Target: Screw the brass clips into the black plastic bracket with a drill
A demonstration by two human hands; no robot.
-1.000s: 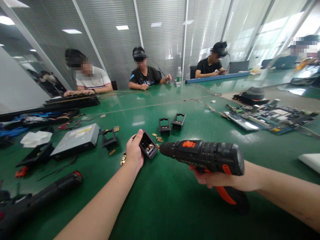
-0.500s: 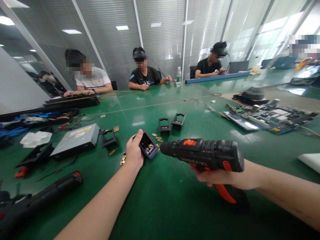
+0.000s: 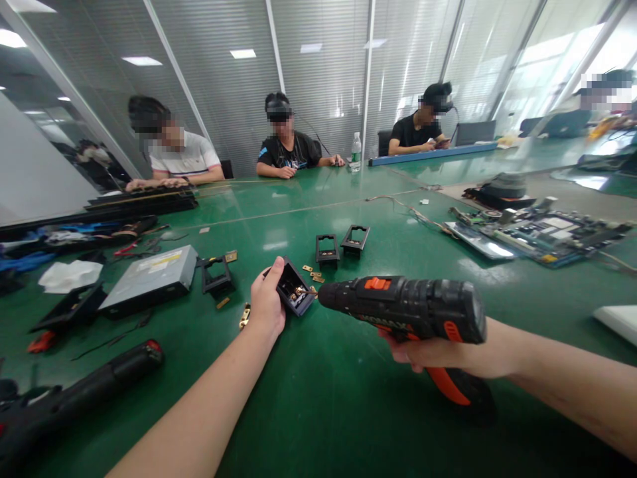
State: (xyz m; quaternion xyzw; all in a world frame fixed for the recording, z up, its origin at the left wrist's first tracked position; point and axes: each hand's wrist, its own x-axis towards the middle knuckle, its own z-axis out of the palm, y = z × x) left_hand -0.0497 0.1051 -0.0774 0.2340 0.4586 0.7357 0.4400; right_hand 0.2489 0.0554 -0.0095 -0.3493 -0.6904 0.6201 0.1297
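My left hand is closed on a black rectangular plastic housing, tilted with its hollow side toward me. Small brass-coloured pieces show inside it. In my right hand is a black and orange cordless drill, pointing left. Its bit reaches toward the brass pieces in the housing; whether it touches a screw is too small to tell. Beyond the housing lie several small brass plates, and two black frames stand behind them. Beside my left wrist are more brass pieces.
Left of my hand are another black frame, a silver disc drive and a second black power tool. Circuit boards lie at the right. Three people sit across the green table, near a water bottle.
Both hands, the drill and the housing hold almost the same place. The hand of the person across the table, near the bottle, has shifted slightly.
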